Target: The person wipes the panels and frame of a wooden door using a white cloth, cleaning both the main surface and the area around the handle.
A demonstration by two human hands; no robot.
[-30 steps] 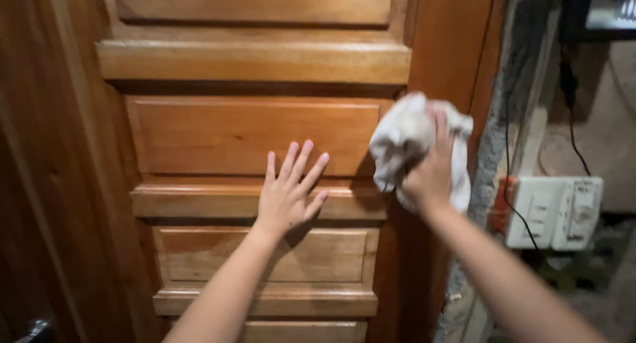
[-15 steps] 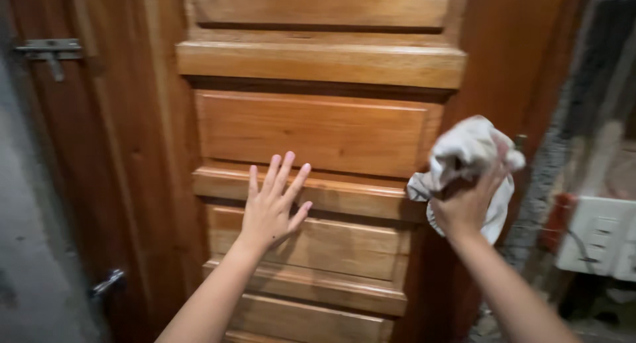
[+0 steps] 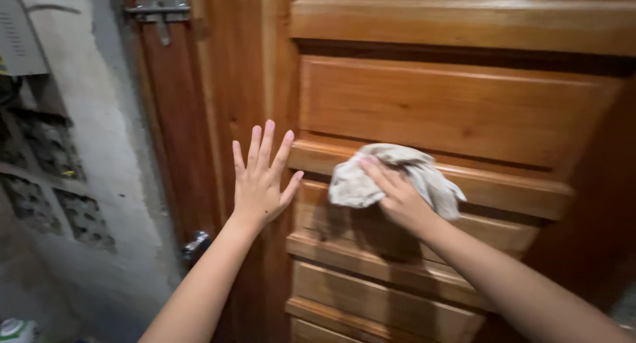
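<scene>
A brown wooden door [image 3: 457,104] with raised horizontal panels fills most of the view. My left hand [image 3: 260,177] lies flat against the door's left stile, fingers spread and pointing up, holding nothing. My right hand [image 3: 396,196] presses a crumpled off-white cloth [image 3: 371,174] onto a horizontal rail of the door, a little right of my left hand. The cloth bunches above and around my fingers.
A metal bolt latch [image 3: 159,12] sits high on the door's left edge, and a metal handle [image 3: 196,244] sticks out lower down. A rough grey concrete wall [image 3: 86,151] with patterned vent blocks [image 3: 46,177] stands to the left.
The view has swung left, bringing the grey wall in and losing the switch box at right. My right hand carried the cloth from the door's right edge down onto a middle rail.
</scene>
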